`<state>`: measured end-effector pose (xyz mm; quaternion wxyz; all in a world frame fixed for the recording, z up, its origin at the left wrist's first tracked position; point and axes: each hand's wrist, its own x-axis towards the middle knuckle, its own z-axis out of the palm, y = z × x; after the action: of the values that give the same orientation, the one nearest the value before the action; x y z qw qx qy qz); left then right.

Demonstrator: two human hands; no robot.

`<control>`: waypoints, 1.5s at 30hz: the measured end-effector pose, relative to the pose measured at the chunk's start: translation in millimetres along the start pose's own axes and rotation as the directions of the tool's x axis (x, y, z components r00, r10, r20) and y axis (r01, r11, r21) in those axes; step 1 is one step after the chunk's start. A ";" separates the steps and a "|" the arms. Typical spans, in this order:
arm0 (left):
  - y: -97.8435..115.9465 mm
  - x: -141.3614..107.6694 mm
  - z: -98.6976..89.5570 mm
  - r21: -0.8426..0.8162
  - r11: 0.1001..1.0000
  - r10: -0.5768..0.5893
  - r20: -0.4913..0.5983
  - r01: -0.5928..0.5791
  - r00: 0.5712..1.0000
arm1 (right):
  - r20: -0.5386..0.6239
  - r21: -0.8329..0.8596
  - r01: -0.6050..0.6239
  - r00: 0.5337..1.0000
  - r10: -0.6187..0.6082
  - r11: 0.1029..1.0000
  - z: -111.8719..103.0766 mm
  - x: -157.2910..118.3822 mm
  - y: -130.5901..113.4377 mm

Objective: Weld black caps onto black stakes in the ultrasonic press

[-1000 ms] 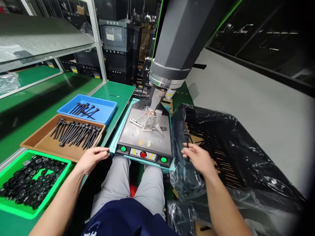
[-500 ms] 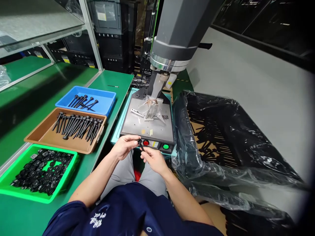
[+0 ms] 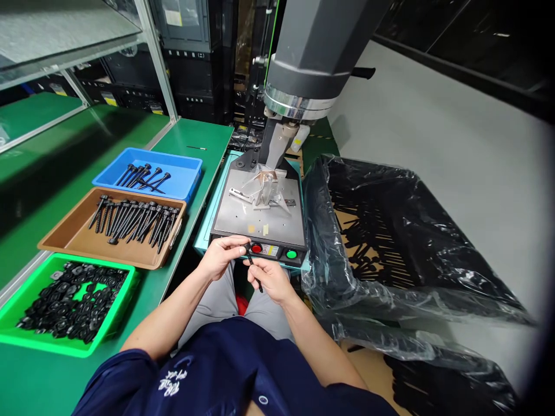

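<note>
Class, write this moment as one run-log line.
left hand: pinching near head of black part | right hand: gripping its shaft | brown tray: black rods inside

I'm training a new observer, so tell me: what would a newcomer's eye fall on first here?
Probably the bulky grey machine head, looming over the metal plate near the centre. Next, the blue tray, brown tray and green tray, lined up at the picture's left. Below the plate, the left grip and right grip meet at a thin black part.
</note>
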<state>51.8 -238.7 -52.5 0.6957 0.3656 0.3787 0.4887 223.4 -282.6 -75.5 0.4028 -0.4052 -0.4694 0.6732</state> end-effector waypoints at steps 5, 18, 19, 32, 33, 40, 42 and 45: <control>-8.1 -0.1 -0.6 0.259 0.951 0.161 0.046 -0.167 0.986 | -0.020 0.045 -0.016 1.000 0.017 0.999 1.0 0.4 4.9; -37.4 13.2 18.8 0.391 0.908 0.080 0.189 -0.149 0.979 | -0.177 0.252 0.042 0.984 0.003 0.967 -18.6 20.3 19.5; -40.2 16.7 18.1 0.400 0.903 0.080 0.209 -0.160 0.975 | -0.192 0.275 0.038 0.981 0.016 0.961 -20.9 21.2 21.2; -44.8 166.1 -24.2 0.274 0.950 0.213 -0.223 -0.149 0.951 | -0.295 0.300 0.003 0.951 0.090 0.954 -40.3 13.2 32.7; -43.9 171.8 -22.9 0.256 0.957 0.187 -0.202 -0.133 0.961 | -0.289 0.304 -0.004 0.952 0.096 0.953 -39.8 13.2 34.0; -34.1 163.5 -12.3 0.233 0.972 0.065 -0.095 -0.042 0.993 | -0.273 0.328 -0.044 0.952 0.139 0.944 -39.4 25.7 42.1; -29.0 152.1 -7.6 0.176 0.984 0.024 -0.061 -0.013 0.998 | -0.260 0.338 -0.054 0.954 0.148 0.940 -39.0 36.6 45.1; -18.5 134.0 1.8 0.025 0.999 -0.040 0.001 0.040 0.999 | -0.231 0.319 -0.061 0.963 0.140 0.946 -35.6 60.2 49.4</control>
<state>92.4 -115.4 -90.6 0.7010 0.3669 0.3917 0.4696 227.3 -227.7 -141.2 0.4820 -0.4428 -0.2821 0.7014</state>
